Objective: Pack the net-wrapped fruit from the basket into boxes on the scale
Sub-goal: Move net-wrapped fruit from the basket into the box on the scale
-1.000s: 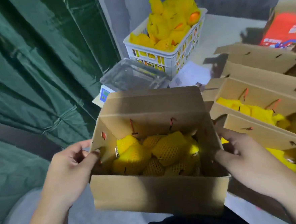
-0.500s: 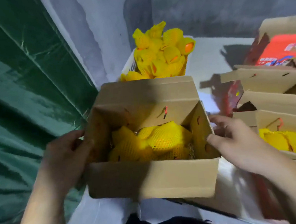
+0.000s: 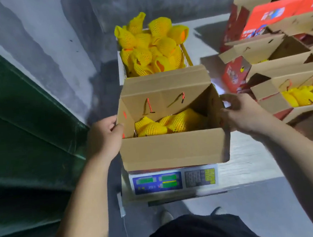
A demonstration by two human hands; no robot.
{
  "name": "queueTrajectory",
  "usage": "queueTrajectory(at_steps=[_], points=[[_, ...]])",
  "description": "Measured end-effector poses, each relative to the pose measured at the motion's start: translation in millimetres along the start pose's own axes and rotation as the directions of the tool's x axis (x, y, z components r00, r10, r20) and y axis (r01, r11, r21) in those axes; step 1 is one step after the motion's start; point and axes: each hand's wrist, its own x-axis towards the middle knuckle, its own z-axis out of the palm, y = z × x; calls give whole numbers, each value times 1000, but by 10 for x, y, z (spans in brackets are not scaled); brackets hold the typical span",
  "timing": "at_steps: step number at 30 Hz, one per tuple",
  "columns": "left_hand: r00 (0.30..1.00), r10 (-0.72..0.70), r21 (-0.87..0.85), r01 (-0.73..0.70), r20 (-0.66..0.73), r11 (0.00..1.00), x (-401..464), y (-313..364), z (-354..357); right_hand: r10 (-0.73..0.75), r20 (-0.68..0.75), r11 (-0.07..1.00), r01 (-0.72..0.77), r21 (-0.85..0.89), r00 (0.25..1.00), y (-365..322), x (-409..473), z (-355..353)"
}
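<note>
Both hands, left hand (image 3: 105,138) and right hand (image 3: 242,112), gripping the box (image 3: 174,148) sides, having just set it, part-filled with netted fruit (image 3: 163,125), onto the scale (image 3: 175,181) before the basket (image 3: 154,50); weighing is likely starting.

1 open cardboard box (image 3: 174,148) on 1 scale (image 3: 174,182). 1 basket (image 3: 186,58) at the counter's far edge, its net-wrapped fruit (image 3: 152,44) too piled to count. at least 4 more boxes (image 3: 272,95) along the right edge. 2 hands.

text: none legible | scale (image 3: 175,181) display, red boxes (image 3: 267,14) blurred
</note>
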Motion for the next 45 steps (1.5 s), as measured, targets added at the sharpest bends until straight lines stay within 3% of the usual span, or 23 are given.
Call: queueTrajectory(at_steps=[7, 10, 14, 17, 19, 22, 24, 33, 38, 45], points=[[1000, 28, -86, -26, 15, 996, 134, -69, -72, 133, -210, 983, -101, 156, 969, -129, -41, 347], [998, 50, -103, -47, 28, 994, 103, -126, -115, 82, -179, 996, -75, 45, 980, -133, -114, 416], [999, 45, -208, -41, 11, 977, 110, -129, -120, 140, -163, 979, -161, -124, 977, -81, -233, 546], [978, 158, -162, -180, -136, 970, -5, -124, -147, -21, -342, 917, -118, -381, 939, -145, -475, 826], [950, 251, -153, -280, -187, 948, -175, -103, -153, -242, -393, 909, 66, -411, 887, -216, -678, 1011], [926, 357, -168, -375, -127, 912, -402, -115, -129, -474, -337, 874, 387, -295, 813, -215, -854, 1185], [915, 399, -182, -403, -62, 897, -526, -165, -100, -498, -255, 866, 466, -180, 829, -223, -949, 1292], [955, 286, -249, -259, 76, 933, -980, -522, -91, -356, -65, 933, 358, 31, 932, -203, -1269, 1451], [982, 185, -369, -165, 19, 914, -1131, -552, -161, -379, -41, 922, 381, 68, 924, -215, -1290, 1458], [991, 120, -406, -130, -52, 904, -1264, -548, -294, -457, -49, 887, 459, 55, 888, -218, -1267, 1518]])
